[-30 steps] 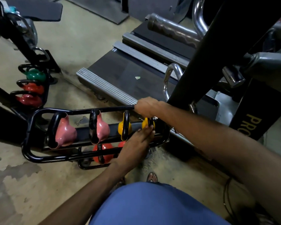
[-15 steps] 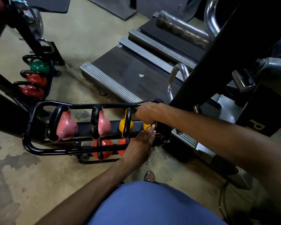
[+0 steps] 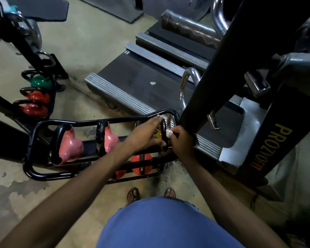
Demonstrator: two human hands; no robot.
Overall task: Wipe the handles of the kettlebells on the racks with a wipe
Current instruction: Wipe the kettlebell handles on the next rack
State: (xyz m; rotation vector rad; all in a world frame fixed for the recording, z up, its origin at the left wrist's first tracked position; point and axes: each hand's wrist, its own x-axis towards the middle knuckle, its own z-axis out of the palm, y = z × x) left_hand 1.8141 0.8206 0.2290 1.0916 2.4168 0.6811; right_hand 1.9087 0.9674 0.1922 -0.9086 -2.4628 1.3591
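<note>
Wipe [image 3: 168, 132], small, white, bunched in fingertips of right hand [image 3: 180, 140] and held against black handle [image 3: 164, 140] of yellow kettlebell [image 3: 158, 135]. Right hand curled tight round wipe, knuckles up, just beside foot of slanting black post [image 3: 213, 83]. Left hand [image 3: 146, 136] laid across same kettlebell from opposite side, fingers stretched nearly straight toward far rail, gripping nothing visible; fingertips at rail, contact impossible to tell.

Yellow kettlebell at right end of upper tier of low black tube rack [image 3: 31, 140], on concrete floor [image 3: 82, 43]. Leftward on same tier: pink kettlebell [image 3: 111, 139], then larger pink kettlebell [image 3: 71, 146], both with black handles standing up. Lower tier: red kettlebell [image 3: 141, 162], partly behind rails; more red beside left forearm, mostly hidden.

Well apart to left, second rack [image 3: 53, 90] with green kettlebell [image 3: 40, 82] farthest, middle red bell [image 3: 37, 97], near red bell [image 3: 33, 109].

Beyond rack: treadmill [image 3: 141, 93], ribbed grey side rail, small pale scrap [image 3: 152, 83] on belt. Right of post: black column [image 3: 268, 149] with yellow lettering, not fully legible. At bottom: two sandalled feet [image 3: 132, 193], blue garment [image 3: 165, 226].
</note>
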